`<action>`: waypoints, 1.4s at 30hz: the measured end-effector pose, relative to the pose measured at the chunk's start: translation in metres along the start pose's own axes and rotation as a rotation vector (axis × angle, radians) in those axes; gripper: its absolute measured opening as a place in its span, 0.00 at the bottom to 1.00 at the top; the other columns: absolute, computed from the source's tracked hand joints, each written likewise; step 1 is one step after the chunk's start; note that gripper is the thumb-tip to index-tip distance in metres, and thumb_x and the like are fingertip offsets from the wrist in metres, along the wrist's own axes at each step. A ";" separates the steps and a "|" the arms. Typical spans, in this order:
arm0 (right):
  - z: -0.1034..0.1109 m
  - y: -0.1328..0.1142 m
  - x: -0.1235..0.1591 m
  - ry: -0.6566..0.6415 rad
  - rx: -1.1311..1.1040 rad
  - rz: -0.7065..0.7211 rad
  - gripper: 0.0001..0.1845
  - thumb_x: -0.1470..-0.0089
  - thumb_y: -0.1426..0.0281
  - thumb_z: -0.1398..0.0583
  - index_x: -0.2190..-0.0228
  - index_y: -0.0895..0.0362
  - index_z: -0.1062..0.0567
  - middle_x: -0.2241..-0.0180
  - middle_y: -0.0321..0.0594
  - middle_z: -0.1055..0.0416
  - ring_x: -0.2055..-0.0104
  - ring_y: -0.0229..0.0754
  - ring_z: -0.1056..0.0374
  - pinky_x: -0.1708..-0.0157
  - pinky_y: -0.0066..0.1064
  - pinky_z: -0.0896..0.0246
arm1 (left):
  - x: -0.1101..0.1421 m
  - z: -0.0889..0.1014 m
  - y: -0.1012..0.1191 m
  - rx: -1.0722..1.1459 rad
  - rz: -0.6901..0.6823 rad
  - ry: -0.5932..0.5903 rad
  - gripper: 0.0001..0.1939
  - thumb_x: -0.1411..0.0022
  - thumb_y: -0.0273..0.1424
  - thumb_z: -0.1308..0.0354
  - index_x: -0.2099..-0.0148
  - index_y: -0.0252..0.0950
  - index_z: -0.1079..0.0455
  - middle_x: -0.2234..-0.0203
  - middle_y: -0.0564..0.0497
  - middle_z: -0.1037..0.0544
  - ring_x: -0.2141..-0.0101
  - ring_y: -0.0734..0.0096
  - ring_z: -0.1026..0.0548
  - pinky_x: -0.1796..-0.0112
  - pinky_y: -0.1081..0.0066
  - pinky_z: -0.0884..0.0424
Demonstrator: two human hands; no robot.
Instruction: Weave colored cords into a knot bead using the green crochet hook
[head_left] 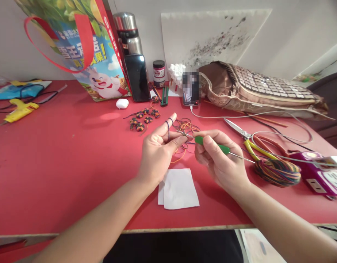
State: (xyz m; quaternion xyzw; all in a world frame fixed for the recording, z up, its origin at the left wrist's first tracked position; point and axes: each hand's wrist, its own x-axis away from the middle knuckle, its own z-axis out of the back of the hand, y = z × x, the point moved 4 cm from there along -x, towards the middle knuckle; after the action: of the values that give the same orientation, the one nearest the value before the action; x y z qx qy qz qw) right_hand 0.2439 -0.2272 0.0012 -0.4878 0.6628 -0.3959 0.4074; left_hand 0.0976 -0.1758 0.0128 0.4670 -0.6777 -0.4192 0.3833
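Note:
My right hand (pixel 221 157) is closed around the green grip of a crochet hook (pixel 212 144); its metal shaft reaches left to my other hand. Between thumb and fingers, my left hand (pixel 160 151) pinches a small piece of crocheted yarn at the hook's tip. A dark strand of yarn (pixel 168 129) loops over its raised index finger. Behind and below the fingers lies a loose tangle of multicoloured yarn (pixel 188 125). Several small crocheted pieces (pixel 140 126) in dark and orange yarn rest to the left. Fine detail of the stitch is too small to make out.
Folded white paper (pixel 180 190) lies in front of my hands on the red table (pixel 61 175). Scissors (pixel 243 133), a yarn bundle (pixel 279 172) and a purple power strip (pixel 318 171) are at right. A phone (pixel 137 78) and a bag (pixel 83 51) stand behind; a yellow glue gun (pixel 20 109) is far left.

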 end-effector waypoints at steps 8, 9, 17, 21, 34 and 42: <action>-0.004 -0.007 0.013 0.069 0.614 0.331 0.06 0.32 0.66 0.38 0.56 0.52 0.20 0.66 0.39 0.23 0.66 0.41 0.29 0.64 0.35 0.32 | 0.005 -0.007 -0.006 -0.074 0.006 0.029 0.38 0.45 0.28 0.25 0.32 0.40 0.27 0.71 0.55 0.17 0.69 0.74 0.26 0.64 0.72 0.29; -0.005 -0.007 0.015 0.064 0.660 0.393 0.07 0.31 0.67 0.38 0.54 0.51 0.21 0.63 0.40 0.23 0.63 0.42 0.28 0.62 0.36 0.32 | 0.005 -0.007 -0.008 -0.045 0.026 0.028 0.39 0.45 0.29 0.25 0.31 0.39 0.28 0.71 0.56 0.18 0.69 0.74 0.27 0.65 0.72 0.30; -0.002 -0.012 0.015 -0.049 0.588 0.456 0.10 0.32 0.69 0.38 0.50 0.50 0.21 0.65 0.39 0.26 0.67 0.42 0.31 0.64 0.37 0.34 | -0.004 -0.002 0.002 0.039 0.033 -0.153 0.32 0.49 0.28 0.23 0.40 0.41 0.20 0.73 0.57 0.20 0.70 0.76 0.27 0.63 0.72 0.31; 0.002 -0.008 0.011 -0.042 0.437 0.333 0.10 0.32 0.65 0.37 0.51 0.50 0.19 0.65 0.40 0.26 0.69 0.40 0.33 0.69 0.35 0.37 | -0.007 0.003 0.004 0.047 0.031 -0.179 0.32 0.49 0.27 0.23 0.40 0.42 0.20 0.73 0.58 0.20 0.70 0.77 0.26 0.61 0.72 0.30; 0.007 -0.004 0.005 -0.032 0.183 0.123 0.10 0.35 0.60 0.33 0.57 0.52 0.17 0.74 0.34 0.31 0.76 0.36 0.41 0.77 0.30 0.43 | -0.012 0.010 0.007 0.007 0.024 -0.218 0.31 0.49 0.27 0.23 0.41 0.40 0.20 0.71 0.53 0.17 0.62 0.68 0.18 0.55 0.67 0.26; 0.007 -0.008 0.004 -0.032 0.163 0.154 0.08 0.36 0.63 0.33 0.58 0.52 0.16 0.75 0.34 0.31 0.77 0.34 0.41 0.78 0.30 0.43 | -0.013 0.013 0.009 0.008 0.030 -0.200 0.33 0.49 0.26 0.23 0.39 0.38 0.21 0.71 0.54 0.17 0.64 0.70 0.18 0.54 0.68 0.26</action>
State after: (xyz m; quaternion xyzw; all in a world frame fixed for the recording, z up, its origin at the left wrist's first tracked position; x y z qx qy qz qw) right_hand 0.2523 -0.2336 0.0059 -0.4070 0.6572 -0.4083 0.4855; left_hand 0.0867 -0.1588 0.0145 0.4141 -0.7211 -0.4553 0.3182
